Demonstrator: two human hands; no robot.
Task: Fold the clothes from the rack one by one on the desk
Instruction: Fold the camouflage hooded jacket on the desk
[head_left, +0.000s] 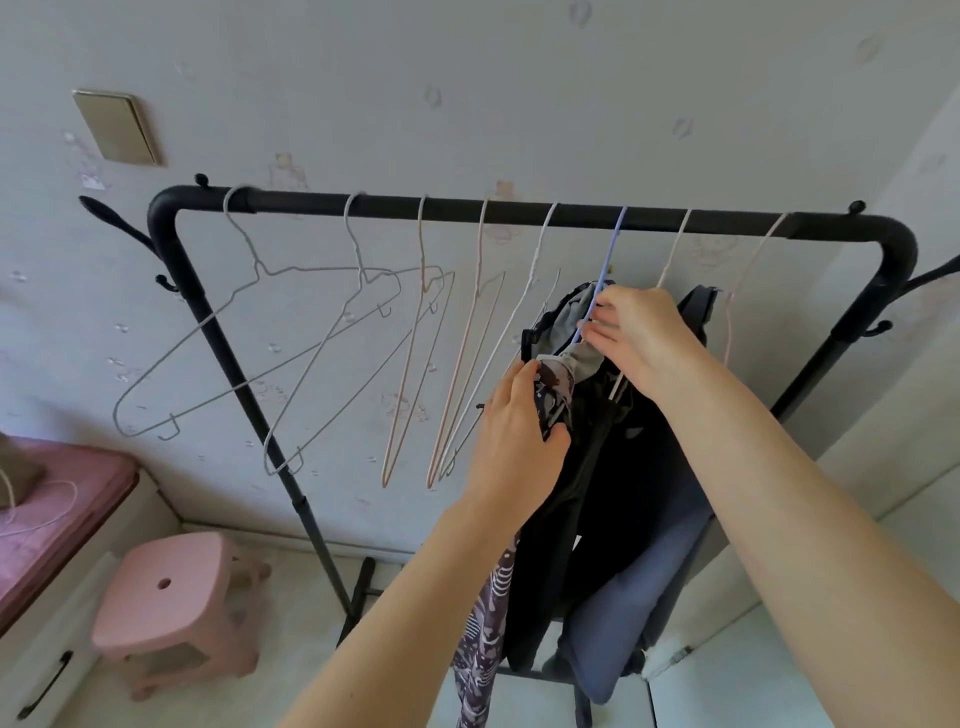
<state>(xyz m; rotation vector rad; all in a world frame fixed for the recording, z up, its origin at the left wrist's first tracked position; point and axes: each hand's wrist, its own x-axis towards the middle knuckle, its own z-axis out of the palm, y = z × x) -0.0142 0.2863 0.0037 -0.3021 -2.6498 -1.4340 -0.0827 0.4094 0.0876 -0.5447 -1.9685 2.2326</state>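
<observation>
At the far left edge a counter (62, 499) with a pink-purple top met the wall, a pink stool (166, 597) on the pale floor beside it. The black rack (467, 208) stood against the wall, five bare wire hangers (291, 332) spaced along the left of its bar with open air beneath them. Right of those, the left hand (514, 431) had its grip closed on a patterned garment (488, 623) hanging down toward the floor. The right hand (639, 338) pinched the blue hanger (613, 244) at that garment's neck. Dark clothes (623, 493) hung behind, crowding the rack's right end near a white cabinet (909, 415).
</observation>
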